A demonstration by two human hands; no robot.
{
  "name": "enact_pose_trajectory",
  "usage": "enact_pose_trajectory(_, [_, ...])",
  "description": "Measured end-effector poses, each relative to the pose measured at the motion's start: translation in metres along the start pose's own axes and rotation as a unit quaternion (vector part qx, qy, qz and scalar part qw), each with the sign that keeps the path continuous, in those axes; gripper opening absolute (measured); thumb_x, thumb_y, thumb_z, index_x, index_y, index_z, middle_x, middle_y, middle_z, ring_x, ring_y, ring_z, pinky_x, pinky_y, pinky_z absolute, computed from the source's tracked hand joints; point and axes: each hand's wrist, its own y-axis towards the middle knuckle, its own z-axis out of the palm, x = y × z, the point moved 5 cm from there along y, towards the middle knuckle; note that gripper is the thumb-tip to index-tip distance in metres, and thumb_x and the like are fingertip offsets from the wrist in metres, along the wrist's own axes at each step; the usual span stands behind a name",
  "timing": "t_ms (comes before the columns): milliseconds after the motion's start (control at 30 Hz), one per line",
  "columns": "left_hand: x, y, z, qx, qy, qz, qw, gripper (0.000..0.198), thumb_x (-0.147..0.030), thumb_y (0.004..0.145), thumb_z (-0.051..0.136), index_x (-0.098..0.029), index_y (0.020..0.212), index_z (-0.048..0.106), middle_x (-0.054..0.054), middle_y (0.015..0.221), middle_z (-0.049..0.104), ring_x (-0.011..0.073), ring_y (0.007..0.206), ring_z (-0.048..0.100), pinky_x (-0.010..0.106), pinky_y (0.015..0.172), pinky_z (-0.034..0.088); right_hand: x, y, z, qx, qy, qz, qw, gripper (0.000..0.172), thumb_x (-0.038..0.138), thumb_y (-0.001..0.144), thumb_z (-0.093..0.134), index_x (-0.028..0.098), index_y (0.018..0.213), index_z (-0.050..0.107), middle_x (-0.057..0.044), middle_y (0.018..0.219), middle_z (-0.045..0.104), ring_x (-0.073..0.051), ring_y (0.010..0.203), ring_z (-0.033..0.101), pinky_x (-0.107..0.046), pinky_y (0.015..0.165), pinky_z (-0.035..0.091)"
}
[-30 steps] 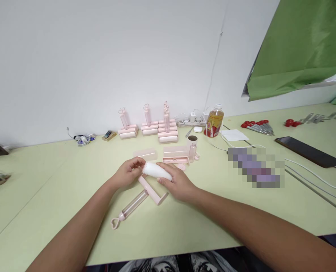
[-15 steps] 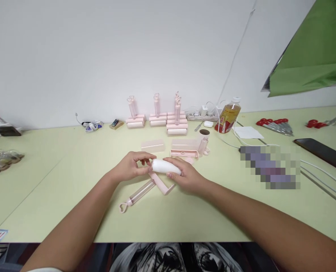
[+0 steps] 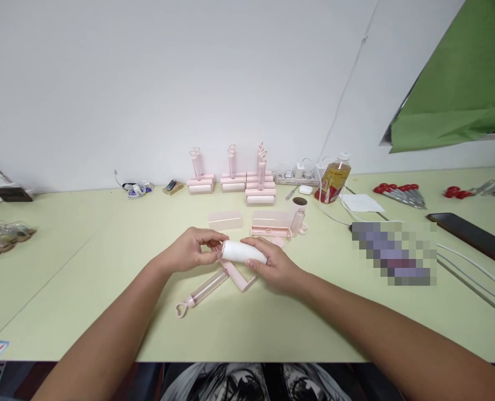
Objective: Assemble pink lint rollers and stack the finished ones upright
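Observation:
A white paper roll (image 3: 242, 252) is held a little above the pale green table (image 3: 105, 267) between both hands. My left hand (image 3: 191, 254) pinches its left end with curled fingers. My right hand (image 3: 272, 266) wraps round its right end. Just below the roll lies a pink roller frame (image 3: 238, 276) with a clear handle ending in a heart (image 3: 200, 293). The roll sits close over the frame's arm; whether they touch I cannot tell.
Behind the hands lie clear pink covers (image 3: 225, 220) and a pink tray (image 3: 271, 230). Stacked pink rollers (image 3: 260, 189) stand at the back wall by a power strip (image 3: 297, 179) and a bottle (image 3: 331, 182). A dark phone (image 3: 473, 236) and cables (image 3: 473, 264) lie right.
The view has shifted a little. Both hands keep their grip on the white roll, which now lies closer over the pink frame.

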Motion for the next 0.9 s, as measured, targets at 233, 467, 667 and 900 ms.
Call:
enact_pose_trajectory(233, [0.009,0.006,0.007,-0.115,-0.107,-0.026,0.987,0.037,-0.023,0.070,0.071,-0.016,0.106,0.071,0.008,0.101,0.073,0.0216,0.089,0.066,0.033,0.082,0.054,-0.007,0.003,-0.007,-0.129,0.139,0.107,0.976,0.058,0.042,0.075,0.071,0.023,0.123,0.047,-0.003,0.097,0.057,-0.017,0.076,0.055,-0.031,0.067,0.046])
enact_pose_trajectory(467, [0.020,0.024,0.046,-0.138,-0.316,-0.106,0.933,0.049,-0.031,0.067,0.078,-0.013,0.112,0.066,0.009,0.107,0.070,0.0202,0.087,0.067,0.036,0.081,0.057,-0.008,0.011,-0.016,-0.254,0.361,0.107,0.891,0.033,0.041,0.075,0.071,0.021,0.093,0.053,0.002,0.080,0.055,-0.012,0.068,0.052,-0.027,0.061,0.046])
enact_pose_trajectory(667, [0.007,0.026,0.058,-0.092,-0.378,-0.085,0.917,0.048,-0.027,0.069,0.078,-0.017,0.113,0.060,0.007,0.105,0.069,0.0217,0.093,0.069,0.039,0.092,0.053,-0.008,0.015,-0.001,-0.236,0.379,0.118,0.887,0.042,0.044,0.074,0.074,0.022,0.101,0.050,-0.003,0.097,0.063,-0.019,0.084,0.062,-0.033,0.069,0.054])
enact_pose_trajectory(900, [0.012,0.023,0.054,-0.112,-0.495,-0.141,0.850,0.044,-0.017,0.067,0.075,-0.017,0.108,0.061,0.006,0.107,0.065,0.0192,0.086,0.070,0.033,0.076,0.059,-0.001,0.016,0.001,-0.236,0.393,0.118,0.881,0.043,0.049,0.078,0.069,0.022,0.102,0.047,-0.004,0.097,0.064,-0.019,0.080,0.065,-0.035,0.067,0.055])
